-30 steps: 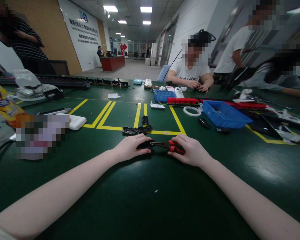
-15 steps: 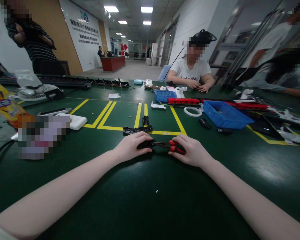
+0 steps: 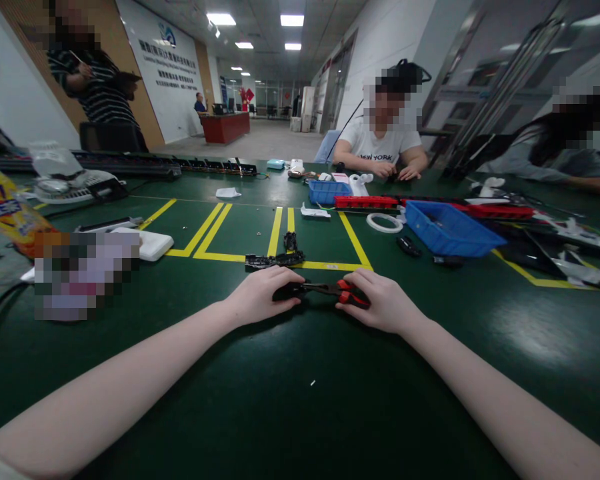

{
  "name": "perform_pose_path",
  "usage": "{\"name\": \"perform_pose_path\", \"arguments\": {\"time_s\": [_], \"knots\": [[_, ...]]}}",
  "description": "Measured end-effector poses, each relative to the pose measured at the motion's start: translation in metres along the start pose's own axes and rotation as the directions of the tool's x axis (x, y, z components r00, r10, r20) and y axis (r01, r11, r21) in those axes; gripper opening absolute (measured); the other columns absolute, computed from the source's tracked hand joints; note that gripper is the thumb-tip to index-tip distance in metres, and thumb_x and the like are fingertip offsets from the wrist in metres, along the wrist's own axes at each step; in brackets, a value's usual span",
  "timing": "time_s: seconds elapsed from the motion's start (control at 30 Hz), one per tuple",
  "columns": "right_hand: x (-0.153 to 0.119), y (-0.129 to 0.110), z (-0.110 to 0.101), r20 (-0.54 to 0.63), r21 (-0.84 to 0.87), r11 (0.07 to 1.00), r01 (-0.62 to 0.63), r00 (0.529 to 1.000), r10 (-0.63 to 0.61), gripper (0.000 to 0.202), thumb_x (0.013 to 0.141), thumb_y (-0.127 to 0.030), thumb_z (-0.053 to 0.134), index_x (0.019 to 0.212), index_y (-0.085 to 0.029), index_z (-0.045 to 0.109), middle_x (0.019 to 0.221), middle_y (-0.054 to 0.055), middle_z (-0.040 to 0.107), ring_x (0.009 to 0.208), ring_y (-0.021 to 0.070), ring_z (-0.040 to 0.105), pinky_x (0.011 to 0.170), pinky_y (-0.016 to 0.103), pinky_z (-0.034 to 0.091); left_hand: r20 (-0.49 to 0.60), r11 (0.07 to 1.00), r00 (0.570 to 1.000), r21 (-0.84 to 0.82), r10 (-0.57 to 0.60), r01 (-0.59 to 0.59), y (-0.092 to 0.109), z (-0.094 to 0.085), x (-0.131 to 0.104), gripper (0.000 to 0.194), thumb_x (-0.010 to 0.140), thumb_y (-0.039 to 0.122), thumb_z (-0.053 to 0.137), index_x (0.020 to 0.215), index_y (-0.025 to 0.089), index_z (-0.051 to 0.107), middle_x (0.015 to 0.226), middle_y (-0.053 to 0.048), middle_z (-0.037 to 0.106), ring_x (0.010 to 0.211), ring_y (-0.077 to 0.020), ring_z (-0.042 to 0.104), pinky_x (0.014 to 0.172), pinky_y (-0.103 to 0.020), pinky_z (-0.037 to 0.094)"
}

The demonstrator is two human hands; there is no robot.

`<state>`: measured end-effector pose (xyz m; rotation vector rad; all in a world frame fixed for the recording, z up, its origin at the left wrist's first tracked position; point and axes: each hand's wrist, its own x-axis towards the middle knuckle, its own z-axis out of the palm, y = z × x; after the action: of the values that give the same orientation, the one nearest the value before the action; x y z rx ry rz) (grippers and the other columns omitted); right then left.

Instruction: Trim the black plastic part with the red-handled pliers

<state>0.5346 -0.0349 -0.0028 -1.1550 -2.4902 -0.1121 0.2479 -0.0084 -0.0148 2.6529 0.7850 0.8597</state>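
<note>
My left hand (image 3: 264, 293) is closed around a small black part (image 3: 287, 291), most of it hidden by the fingers. In my right hand (image 3: 380, 301) are pliers (image 3: 325, 289) with red-and-black handles, held level and pointing left. Their jaws meet the right end of the black part; whether they grip it cannot be made out. Just beyond my left hand lies a black slotted plastic strip (image 3: 265, 260), with a smaller black piece (image 3: 291, 241) behind it.
Yellow tape (image 3: 220, 257) marks the green table. A blue bin (image 3: 450, 230), a white ring (image 3: 384, 223) and black parts (image 3: 409, 247) lie to the right. A white box (image 3: 155, 245) and a drink bottle (image 3: 10, 217) stand left. A co-worker (image 3: 380, 143) sits opposite.
My hands, the pliers and the black part have hardly moved. At the left, a standing person has shifted to the right; a person at the far right has mostly left view.
</note>
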Motion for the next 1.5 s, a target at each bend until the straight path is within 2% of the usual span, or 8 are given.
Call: {"name": "perform_pose_path", "arguments": {"time_s": [0.2,0.57,0.9,1.2,1.4,1.5], "knots": [[-0.0009,0.0005,0.0003,-0.006,-0.018,1.000,-0.004,1.000,0.004,0.036,0.085,-0.046,0.061,0.103,-0.016,0.057,0.096,0.011,0.064,0.081,0.0234,0.062,0.066,0.035,0.051,0.033,0.998,0.998,-0.027,-0.062,0.063,0.0010,-0.0022,0.0000,0.031,0.087,0.026,0.067,0.116,0.020,0.058,0.114,-0.005,0.066,0.102,-0.0201,0.064,0.090,-0.036,0.054],[-0.0008,0.0000,0.0005,-0.018,-0.001,1.000,-0.004,1.000,0.004,0.034,0.085,-0.045,0.061,0.103,-0.016,0.057,0.095,0.011,0.064,0.081,0.0231,0.063,0.066,0.035,0.051,0.019,1.000,1.000,-0.008,-0.024,0.024,0.0006,-0.0020,0.0008,0.032,0.088,0.020,0.066,0.118,0.021,0.055,0.118,-0.005,0.064,0.108,-0.0208,0.062,0.094,-0.037,0.052],[-0.0007,0.0010,0.0015,-0.011,-0.004,1.000,-0.009,1.000,0.009,0.034,0.085,-0.045,0.061,0.102,-0.016,0.057,0.095,0.011,0.064,0.080,0.0231,0.062,0.066,0.035,0.052,0.067,0.991,0.994,-0.092,-0.088,0.094,0.0000,-0.0029,0.0016,0.030,0.089,0.027,0.065,0.118,0.021,0.056,0.116,-0.005,0.066,0.105,-0.0208,0.064,0.090,-0.036,0.053],[-0.0006,-0.0009,0.0003,-0.020,-0.028,0.999,0.015,1.000,-0.016,0.035,0.083,-0.046,0.063,0.101,-0.016,0.057,0.094,0.011,0.065,0.080,0.0235,0.063,0.066,0.035,0.051,0.100,0.983,0.987,-0.119,-0.127,0.138,0.0034,-0.0063,0.0022,0.044,0.084,0.037,0.069,0.122,0.021,0.054,0.120,-0.006,0.064,0.108,-0.0220,0.063,0.092,-0.036,0.052],[-0.0004,-0.0013,0.0004,-0.008,-0.035,0.999,0.030,1.000,-0.031,0.037,0.082,-0.047,0.063,0.103,-0.016,0.058,0.097,0.012,0.065,0.083,0.0246,0.064,0.068,0.036,0.053,0.248,0.992,0.963,-0.039,-0.107,0.120,0.0067,-0.0079,0.0038,0.064,0.087,0.046,0.063,0.142,0.024,0.039,0.125,-0.010,0.059,0.106,-0.0265,0.062,0.086,-0.040,0.051],[-0.0004,-0.0016,0.0000,-0.007,-0.036,0.999,0.023,1.000,-0.024,0.036,0.083,-0.047,0.062,0.103,-0.017,0.058,0.097,0.012,0.066,0.083,0.0246,0.064,0.068,0.037,0.053,0.270,0.992,0.958,-0.051,-0.093,0.111,0.0062,-0.0083,0.0034,0.074,0.085,0.047,0.064,0.148,0.025,0.031,0.128,-0.010,0.056,0.106,-0.0277,0.061,0.087,-0.041,0.050]]}}
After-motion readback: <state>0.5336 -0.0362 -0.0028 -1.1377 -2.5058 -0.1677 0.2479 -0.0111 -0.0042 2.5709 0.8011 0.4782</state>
